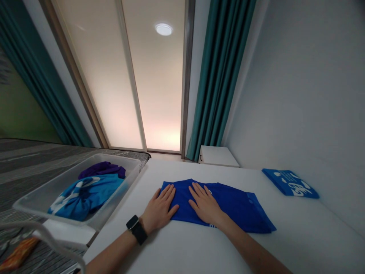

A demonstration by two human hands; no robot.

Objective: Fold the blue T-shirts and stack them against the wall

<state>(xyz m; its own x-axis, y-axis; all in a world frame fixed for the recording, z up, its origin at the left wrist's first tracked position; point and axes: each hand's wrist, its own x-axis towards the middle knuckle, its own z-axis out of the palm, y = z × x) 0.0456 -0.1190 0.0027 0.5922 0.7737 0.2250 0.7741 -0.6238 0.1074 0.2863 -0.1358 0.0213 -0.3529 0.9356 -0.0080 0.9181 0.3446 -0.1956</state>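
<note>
A blue garment (236, 205) lies folded flat on the white table (299, 236) in front of me. My left hand (159, 209), with a black watch on its wrist, rests flat on the garment's left end, fingers stretched out. My right hand (205, 203) lies flat beside it on the same cloth, fingers spread. Neither hand grips anything.
A clear plastic bin (37, 196) at the left holds a light blue cloth (85, 194) and a purple cloth (101, 169). Another folded blue garment with white print (289, 183) lies at the far right by the wall. A small white cabinet (218, 156) stands beyond the table, by teal curtains.
</note>
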